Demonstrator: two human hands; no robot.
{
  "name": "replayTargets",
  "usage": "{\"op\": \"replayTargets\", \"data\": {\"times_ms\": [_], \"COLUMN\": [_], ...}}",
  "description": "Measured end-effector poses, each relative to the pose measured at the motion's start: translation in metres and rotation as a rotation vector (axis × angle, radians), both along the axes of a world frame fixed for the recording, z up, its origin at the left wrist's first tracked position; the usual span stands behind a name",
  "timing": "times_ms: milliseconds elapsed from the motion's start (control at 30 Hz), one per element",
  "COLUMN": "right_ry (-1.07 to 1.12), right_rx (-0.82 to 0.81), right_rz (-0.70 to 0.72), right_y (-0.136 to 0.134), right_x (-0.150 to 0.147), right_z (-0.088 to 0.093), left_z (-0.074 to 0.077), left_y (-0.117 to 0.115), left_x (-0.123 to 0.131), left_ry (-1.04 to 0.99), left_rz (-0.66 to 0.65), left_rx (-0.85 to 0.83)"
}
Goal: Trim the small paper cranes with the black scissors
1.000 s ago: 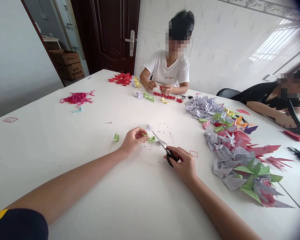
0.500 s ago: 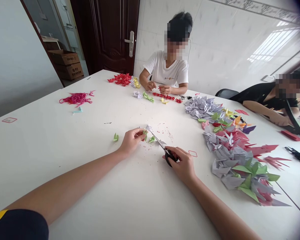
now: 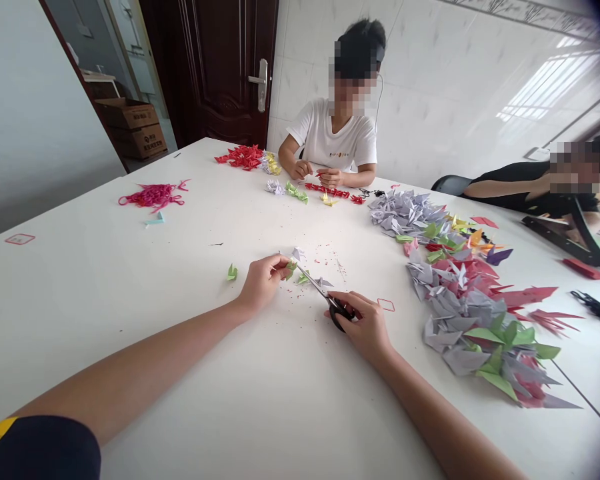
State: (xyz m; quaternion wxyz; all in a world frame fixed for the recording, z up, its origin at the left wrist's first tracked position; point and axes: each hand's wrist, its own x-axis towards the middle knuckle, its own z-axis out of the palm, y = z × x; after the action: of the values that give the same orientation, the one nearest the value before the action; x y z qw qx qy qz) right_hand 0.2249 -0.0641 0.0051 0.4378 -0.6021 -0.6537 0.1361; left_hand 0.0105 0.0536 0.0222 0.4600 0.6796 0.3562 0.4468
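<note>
My left hand [image 3: 263,283] pinches a small pale green paper piece [image 3: 291,269] at its fingertips. My right hand [image 3: 365,327] grips black-handled scissors [image 3: 320,287] by the loops. Their narrow steel blades slant up to the left, with the tips at the green piece. A green folded paper crane [image 3: 233,272] lies left of my left hand, and a smaller green one [image 3: 303,279] lies just below the blades. A small grey-white paper crane [image 3: 298,253] sits above them. Tiny red paper scraps [image 3: 305,293] dot the white table around my hands.
A large heap of grey, red and green paper cranes [image 3: 460,300] lies to my right. Across the white table [image 3: 105,333], a seated person [image 3: 330,137] handles a red paper chain [image 3: 327,191]. Another person [image 3: 530,190] sits at the right. Pink strands [image 3: 153,197] lie far left.
The scissor tips have swung closer to my left hand and now reach the green piece. My left hand has shifted slightly right, and the person at the right has moved a little.
</note>
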Motion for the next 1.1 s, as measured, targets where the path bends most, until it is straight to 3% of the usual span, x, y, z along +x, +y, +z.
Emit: {"op": "replayTargets", "data": {"times_ms": [200,600,933,1100], "right_ry": [-0.033,-0.041,-0.074,-0.068], "right_rx": [-0.051,0.014,0.04,0.034], "right_rz": [0.018,0.023,0.029,0.03], "right_y": [0.0003,-0.0009,-0.0004,-0.0008], "right_x": [0.0016,-0.0016,-0.0027,-0.0023], "right_z": [0.0004,0.0015,0.0018,0.0009], "left_z": [0.0046,0.0015,0.0028,0.0025], "left_y": [0.0009,0.0002,0.001,0.002], "left_x": [0.0006,-0.0007,-0.0005,0.0002], "left_ry": [-0.005,-0.058,-0.021,-0.028], "left_rz": [0.013,0.026,-0.009,0.05], "left_rx": [-0.019,-0.085,-0.041,-0.035]}}
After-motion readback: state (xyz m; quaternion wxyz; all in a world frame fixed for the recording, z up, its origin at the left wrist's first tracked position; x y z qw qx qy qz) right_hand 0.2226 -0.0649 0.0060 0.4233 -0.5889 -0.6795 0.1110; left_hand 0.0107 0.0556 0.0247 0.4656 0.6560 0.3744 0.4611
